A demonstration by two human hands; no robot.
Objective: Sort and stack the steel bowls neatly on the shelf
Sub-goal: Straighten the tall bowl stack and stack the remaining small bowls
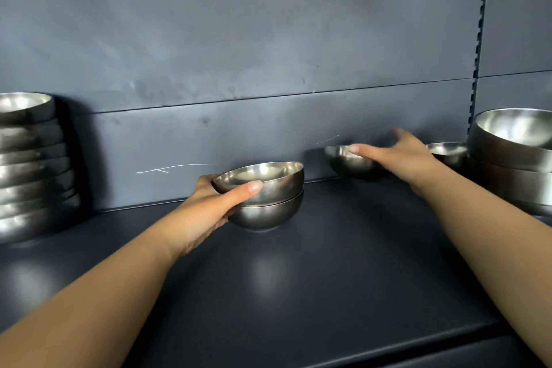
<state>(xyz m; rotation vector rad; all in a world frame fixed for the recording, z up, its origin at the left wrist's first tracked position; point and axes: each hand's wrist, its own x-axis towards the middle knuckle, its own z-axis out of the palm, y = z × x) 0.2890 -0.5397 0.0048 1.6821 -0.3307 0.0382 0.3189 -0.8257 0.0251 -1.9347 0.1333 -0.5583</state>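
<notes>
Our left hand grips the two-bowl stack; our right hand reaches, fingers spread, over the loose bowl. A hasty grab could knock it against the back panel.

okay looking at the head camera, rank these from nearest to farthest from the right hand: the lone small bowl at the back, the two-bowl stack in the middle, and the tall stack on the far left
From the right hand:
1. Lone small bowl, at the back, just under its fingertips.
2. Two-bowl stack, mid-shelf, held by the left hand.
3. Tall stack, at the far left edge.
</notes>
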